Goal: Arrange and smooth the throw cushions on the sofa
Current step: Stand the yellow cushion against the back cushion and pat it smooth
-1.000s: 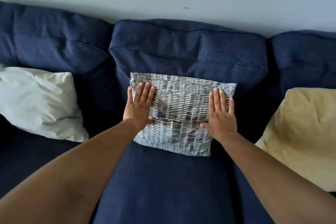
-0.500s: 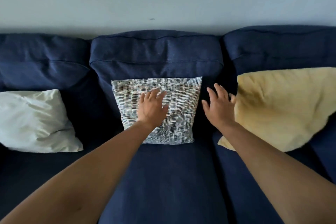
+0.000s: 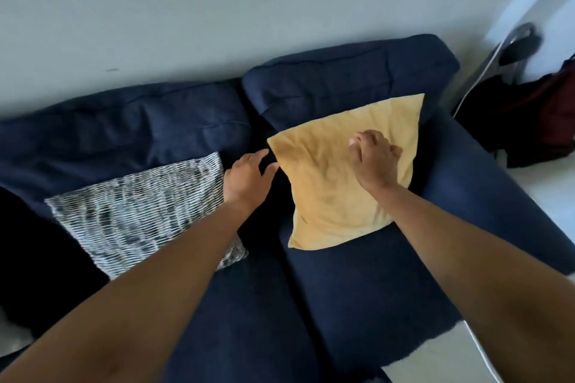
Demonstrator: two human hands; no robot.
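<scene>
Sofa [image 3: 357, 289] in navy fabric holds 2 cushions: a square mustard-yellow cushion [image 3: 329, 196] leaning on the right backrest, a black-and-white woven cushion [image 3: 140, 214] left of it. Right hand [image 3: 373, 162] rests curled on the yellow one; left hand [image 3: 245, 180] reaches its edge, fingers spread.

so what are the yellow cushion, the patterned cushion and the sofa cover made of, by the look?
Yellow cushion: soft, matte, suede-like or velvety fabric, shading in patches; loosely filled, it creases.
Patterned cushion: looks like coarse woven black-and-white textile, with visible ribbed lines.
Sofa: navy woven upholstery, matte, with a fine grain.
</scene>
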